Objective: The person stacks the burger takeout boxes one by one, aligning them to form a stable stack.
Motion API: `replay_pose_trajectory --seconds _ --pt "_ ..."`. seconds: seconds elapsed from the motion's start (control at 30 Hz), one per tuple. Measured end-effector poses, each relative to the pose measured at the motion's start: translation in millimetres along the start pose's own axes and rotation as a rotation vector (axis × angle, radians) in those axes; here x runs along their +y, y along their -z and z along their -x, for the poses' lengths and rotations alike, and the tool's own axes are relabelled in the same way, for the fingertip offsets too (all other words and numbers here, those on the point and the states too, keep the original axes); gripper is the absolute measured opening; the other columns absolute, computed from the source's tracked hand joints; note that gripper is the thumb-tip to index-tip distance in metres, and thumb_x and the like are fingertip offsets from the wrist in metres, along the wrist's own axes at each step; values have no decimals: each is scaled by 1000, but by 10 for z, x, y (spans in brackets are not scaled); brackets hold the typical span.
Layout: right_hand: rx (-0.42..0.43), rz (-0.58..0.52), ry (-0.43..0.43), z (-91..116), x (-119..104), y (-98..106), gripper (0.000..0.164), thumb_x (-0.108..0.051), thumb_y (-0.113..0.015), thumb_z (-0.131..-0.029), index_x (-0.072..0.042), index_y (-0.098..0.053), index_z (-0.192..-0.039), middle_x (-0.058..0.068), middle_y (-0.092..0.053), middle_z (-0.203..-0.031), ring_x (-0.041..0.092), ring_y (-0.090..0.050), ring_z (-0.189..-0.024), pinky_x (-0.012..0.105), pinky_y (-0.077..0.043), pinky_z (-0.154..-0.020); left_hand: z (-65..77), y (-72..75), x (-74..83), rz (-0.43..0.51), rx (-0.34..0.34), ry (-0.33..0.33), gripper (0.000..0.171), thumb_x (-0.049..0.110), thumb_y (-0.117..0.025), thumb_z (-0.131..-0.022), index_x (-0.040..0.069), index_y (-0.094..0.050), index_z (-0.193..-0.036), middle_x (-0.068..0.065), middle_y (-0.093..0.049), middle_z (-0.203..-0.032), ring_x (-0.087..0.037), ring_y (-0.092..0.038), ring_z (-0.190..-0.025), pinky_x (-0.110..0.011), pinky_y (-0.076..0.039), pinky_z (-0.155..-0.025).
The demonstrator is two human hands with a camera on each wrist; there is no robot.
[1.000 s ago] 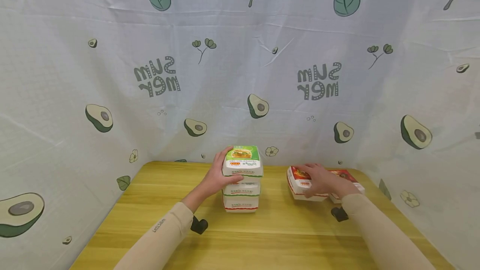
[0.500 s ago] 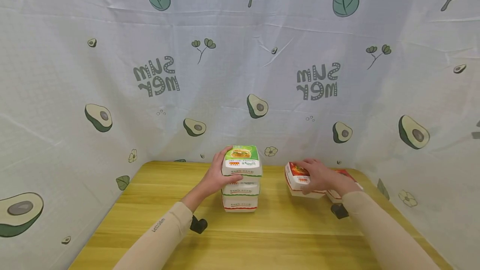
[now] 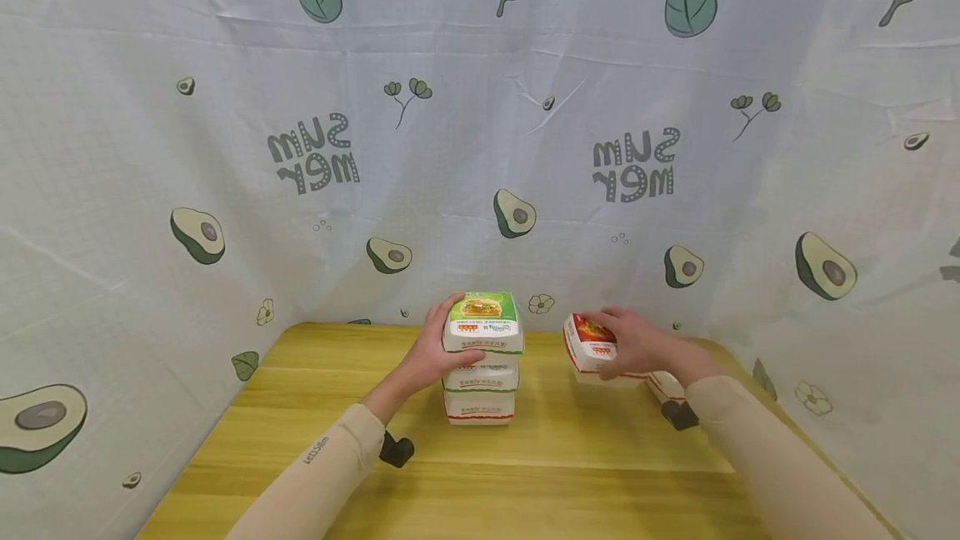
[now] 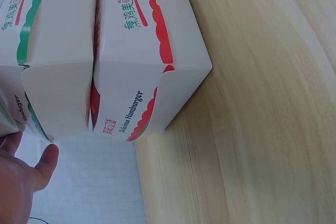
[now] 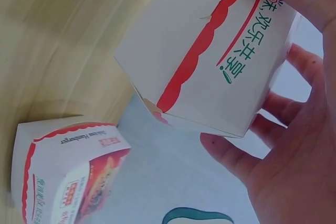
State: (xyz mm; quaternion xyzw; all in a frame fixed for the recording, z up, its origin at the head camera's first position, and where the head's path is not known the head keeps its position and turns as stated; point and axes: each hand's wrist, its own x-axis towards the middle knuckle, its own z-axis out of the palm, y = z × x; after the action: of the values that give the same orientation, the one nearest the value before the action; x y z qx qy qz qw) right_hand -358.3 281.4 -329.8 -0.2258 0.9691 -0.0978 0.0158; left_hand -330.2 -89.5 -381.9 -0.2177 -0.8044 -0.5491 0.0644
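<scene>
Three hamburger boxes stand stacked mid-table. My left hand [image 3: 435,352] grips the green-topped hamburger box [image 3: 483,333] at the top, thumb on its front and fingers at its left side. Below are a green-trimmed box [image 3: 487,378] and, at the bottom, a red-trimmed box [image 4: 131,51]. To the right, my right hand [image 3: 647,347] holds a red-topped hamburger box [image 5: 210,51] between thumb and fingers, slightly tilted and raised off the table. Another red-topped box [image 5: 68,171] rests on the table, mostly hidden behind the right hand and wrist in the head view.
The wooden table [image 3: 450,490] runs back to a white curtain [image 3: 465,132] printed with avocados and leaves. Black wrist cameras show below each wrist, the left one [image 3: 397,449] near the stack and the right one [image 3: 679,415] near the resting box.
My right hand has lifted the red-topped hamburger box and carried it slightly left, away from the other red-topped box. The left hand and the stack look unmoved.
</scene>
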Motion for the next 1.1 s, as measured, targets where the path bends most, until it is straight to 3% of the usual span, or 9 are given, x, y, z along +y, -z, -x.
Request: replay_pose_trajectory --seconds 0.13,0.5,1.03,1.1 --pt "-7 -14 -4 4 -46 57 100 -39 -89 -69 -21 -40 -154 23 -37 -151 38 -45 -122 59 -46 -96 -41 -16 -101 -5 11 -11 100 23 -83 -84 31 -20 -160 -12 -30 -151 -27 -53 -119 -50 -49 -97" --pt "18 -28 21 -3 -221 145 99 -36 -89 -69 -23 -40 -154 20 -37 -151 37 -47 -121 58 -47 -94 -31 -17 -113 -3 18 -18 99 32 -86 -81 42 -22 -156 -8 -32 -148 -25 -53 -118 -48 -48 -99" --pt "37 15 47 -12 -358 254 98 -36 -87 -72 -28 -37 -156 19 -30 -156 40 -45 -125 61 -47 -96 -32 -18 -109 23 9 -29 98 30 -85 -82 39 -23 -157 -9 -30 -150 -25 -54 -118 -48 -49 -98" --pt "37 16 56 -10 -381 282 98 -35 -87 -73 -28 -36 -156 19 -30 -156 41 -44 -126 61 -47 -96 4 -9 -12 32 8 -20 99 25 -85 -82 34 -23 -158 -11 -31 -150 -27 -54 -118 -50 -49 -98"
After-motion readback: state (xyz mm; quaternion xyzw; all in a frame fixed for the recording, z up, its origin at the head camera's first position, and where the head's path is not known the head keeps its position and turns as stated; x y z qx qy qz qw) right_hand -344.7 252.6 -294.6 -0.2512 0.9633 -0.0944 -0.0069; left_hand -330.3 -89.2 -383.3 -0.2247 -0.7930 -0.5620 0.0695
